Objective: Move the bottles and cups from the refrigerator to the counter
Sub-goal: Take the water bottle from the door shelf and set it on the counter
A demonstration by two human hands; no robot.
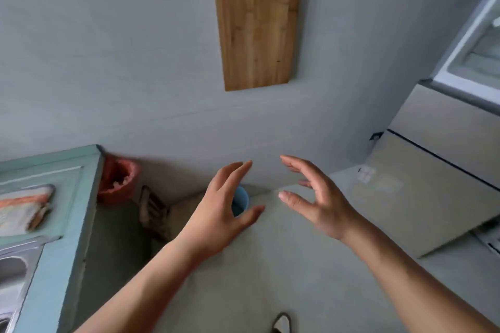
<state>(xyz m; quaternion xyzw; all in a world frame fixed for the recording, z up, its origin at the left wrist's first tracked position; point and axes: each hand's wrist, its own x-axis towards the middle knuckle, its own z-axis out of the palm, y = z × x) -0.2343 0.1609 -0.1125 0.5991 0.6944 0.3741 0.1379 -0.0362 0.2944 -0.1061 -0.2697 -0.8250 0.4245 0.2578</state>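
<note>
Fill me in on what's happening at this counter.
A person is working bare-handed over a pale counter top. The left hand is spread open around a small blue cup that stands near the counter's far corner; whether it touches the cup is unclear. The right hand hovers open beside it, holding nothing. The silver refrigerator is at the right, its upper door open.

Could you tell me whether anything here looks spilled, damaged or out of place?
Nothing stands out. The blue cup stands upright on the counter near the wall, partly hidden by the open left hand. The right hand is open and empty. No spill shows.
</note>
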